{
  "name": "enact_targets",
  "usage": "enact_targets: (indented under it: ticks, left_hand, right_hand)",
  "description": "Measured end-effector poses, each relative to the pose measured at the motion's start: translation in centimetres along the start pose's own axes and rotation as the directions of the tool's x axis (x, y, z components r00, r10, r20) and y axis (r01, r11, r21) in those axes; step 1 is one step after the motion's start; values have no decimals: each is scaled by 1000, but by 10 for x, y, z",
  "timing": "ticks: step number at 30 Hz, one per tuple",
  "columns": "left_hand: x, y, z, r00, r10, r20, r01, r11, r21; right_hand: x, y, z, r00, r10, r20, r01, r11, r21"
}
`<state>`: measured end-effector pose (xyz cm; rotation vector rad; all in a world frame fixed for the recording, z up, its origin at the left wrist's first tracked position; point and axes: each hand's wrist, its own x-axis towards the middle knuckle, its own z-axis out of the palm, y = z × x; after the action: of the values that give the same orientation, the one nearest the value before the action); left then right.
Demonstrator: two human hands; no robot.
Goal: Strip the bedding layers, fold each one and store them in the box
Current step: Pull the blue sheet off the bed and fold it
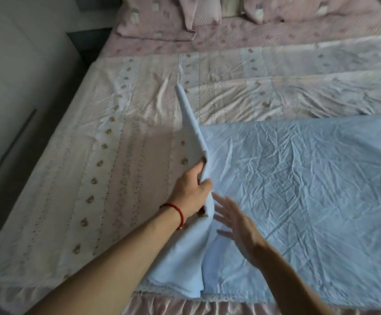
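Left of the bed stands a white cupboard [14,71], and the bed's near left part is covered by a cream patterned quilt [107,155] that runs across to the far right under everything else. Toward the middle of the bed, the left hand [190,189] has its fingers and thumb curled round the gathered left edge of the blue sheet [298,178], lifting it into a ridge that stands up off the quilt; a red bracelet [175,211] sits on that wrist. Just right of it, the right hand [235,226] is spread, fingers straight, low over the sheet near the lifted edge; whether it touches the cloth cannot be told. The rest of the sheet lies flat and creased over the bed's right half. Pink pillows [162,19] lie at the head of the bed. No box is in view.

This looks like a fold in progress. To do it well, the lifted edge should be carried straight across to meet the opposite edge, corners matched, while the flat hand smooths out creases and pins the fold line, so the layer ends up square.
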<state>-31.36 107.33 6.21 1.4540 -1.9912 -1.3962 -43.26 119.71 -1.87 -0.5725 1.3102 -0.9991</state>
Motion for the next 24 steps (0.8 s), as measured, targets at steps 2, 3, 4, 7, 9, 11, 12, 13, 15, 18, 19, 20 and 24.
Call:
enact_targets:
  ticks: [2,3,4,7,9,11,12,13,15,18,19,20,24]
  left_hand:
    - [2,26,40,1000,0,-14,1,997,79]
    - [5,36,62,1000,-17,3,16,995,97]
    - [6,42,85,998,-47,49,43,996,83]
    - [2,38,137,966,-170,197,160,985,64]
    - [-15,19,162,939,-216,270,149,958,246]
    - [-45,-7,177,917,-235,322,87,906,415]
    - [-61,-19,180,911,-233,339,61,891,450]
    - [-73,-35,183,917,-216,336,48,895,444]
    - [-87,-62,185,953,-134,272,13,914,407]
    - [-85,-83,175,995,67,67,-91,872,482]
    - [-78,-84,168,995,102,11,-91,827,555]
    - [-71,-84,161,994,109,-29,-68,779,624]
    - [-26,-88,133,993,48,-108,40,725,688]
  right_hand:
    - [-10,-15,-22,999,42,-30,-37,985,171]
    - [-17,-18,-36,998,38,-45,-26,971,237]
    - [-21,-16,-54,996,37,-80,-12,957,291]
    - [-42,-3,-98,971,153,-184,-67,913,403]
    - [-54,18,-122,923,265,-280,-194,946,259]
    - [-65,41,-134,909,259,-327,-270,963,11]
    - [-68,53,-137,918,224,-327,-271,957,-104]
    - [-71,65,-141,931,181,-316,-258,940,-222]
    - [-77,81,-145,960,120,-254,-220,884,-413]
    - [-78,101,-155,966,118,-231,-219,849,-481]
    - [-76,98,-155,959,138,-247,-248,831,-498]
    - [-74,96,-157,952,174,-250,-285,802,-525]
    - [-45,53,-164,920,316,-232,-386,623,-681]
